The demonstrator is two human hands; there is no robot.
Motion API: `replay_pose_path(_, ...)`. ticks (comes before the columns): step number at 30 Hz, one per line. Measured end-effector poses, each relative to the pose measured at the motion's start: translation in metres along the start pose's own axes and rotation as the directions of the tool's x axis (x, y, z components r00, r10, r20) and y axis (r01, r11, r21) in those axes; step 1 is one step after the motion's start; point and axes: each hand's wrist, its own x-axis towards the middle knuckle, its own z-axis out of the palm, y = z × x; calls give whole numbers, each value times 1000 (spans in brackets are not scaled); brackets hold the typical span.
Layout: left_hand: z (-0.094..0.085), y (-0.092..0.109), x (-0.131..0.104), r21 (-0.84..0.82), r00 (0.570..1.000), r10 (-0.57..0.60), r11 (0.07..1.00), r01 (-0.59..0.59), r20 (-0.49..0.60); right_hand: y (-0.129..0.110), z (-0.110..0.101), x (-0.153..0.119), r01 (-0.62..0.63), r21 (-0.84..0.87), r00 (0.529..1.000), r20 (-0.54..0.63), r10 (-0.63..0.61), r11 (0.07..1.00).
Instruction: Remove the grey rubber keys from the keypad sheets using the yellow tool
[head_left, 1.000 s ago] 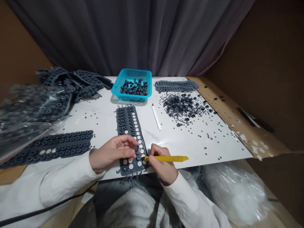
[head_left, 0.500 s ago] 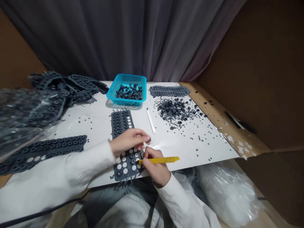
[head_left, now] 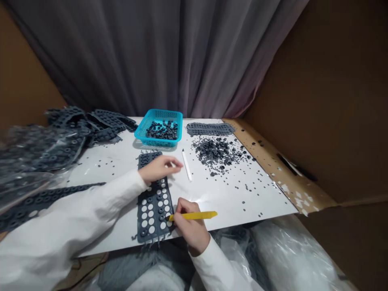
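My right hand (head_left: 191,226) grips a yellow pen-shaped tool (head_left: 200,215). Its dark tip touches or hovers just over the lower right of a dark rubber sheet (head_left: 156,230) that carries rows of raised rings and white round spots. Over the upper part of this sheet is my left hand (head_left: 160,166), its thumb and forefinger closed together towards the right; whatever they pinch, if anything, is hidden. To the right of those fingertips lies a white pen-shaped tool (head_left: 187,165) with a dark tip.
A blue basket (head_left: 138,133) of small dark rings stands at the back. Dark bits form a pile (head_left: 214,149) on the right, before another rubber sheet (head_left: 210,129). Bagged ring sheets (head_left: 45,149) crowd the left. Cardboard (head_left: 327,101) rises on the right.
My left hand has moved away from the tool tip, up over the sheet; the small dark piece at its fingertips no longer shows. My right hand keeps the yellow tool near the same spot.
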Motion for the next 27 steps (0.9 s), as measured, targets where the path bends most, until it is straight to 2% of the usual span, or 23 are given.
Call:
replay_pose_path(3,3,3,-59,325,975,52,938,-122,215,1,0,1,27,-27,1000,3,-27,999)
replay_pose_path(5,15,4,-87,532,972,47,830,-166,230,2,0,2,41,-39,999,9,-40,998)
replay_pose_path(7,28,4,-102,689,974,47,699,-192,224,2,0,3,50,-38,999,17,-49,998)
replay_pose_path(12,46,-6,-105,860,956,131,418,-294,263,4,0,2,39,7,999,29,-39,999)
replay_pose_path(14,49,-12,-105,873,931,202,330,-358,305,4,0,2,36,4,999,27,-36,999)
replay_pose_path(18,52,-22,-108,862,854,353,195,-468,383,4,0,2,42,-38,999,17,-42,998)
replay_pose_path(21,54,-28,-109,858,821,409,152,-492,398,4,0,3,48,-43,999,25,-47,998)
replay_pose_path(24,54,-32,-105,851,828,396,179,-494,397,3,-1,3,53,-56,998,25,-52,997)
replay_pose_path(25,53,-32,-104,842,841,383,229,-488,383,3,-1,2,55,-54,998,23,-53,997)
replay_pose_path(27,46,-29,-101,781,882,346,431,-452,319,2,-1,2,54,-31,998,21,-54,998)
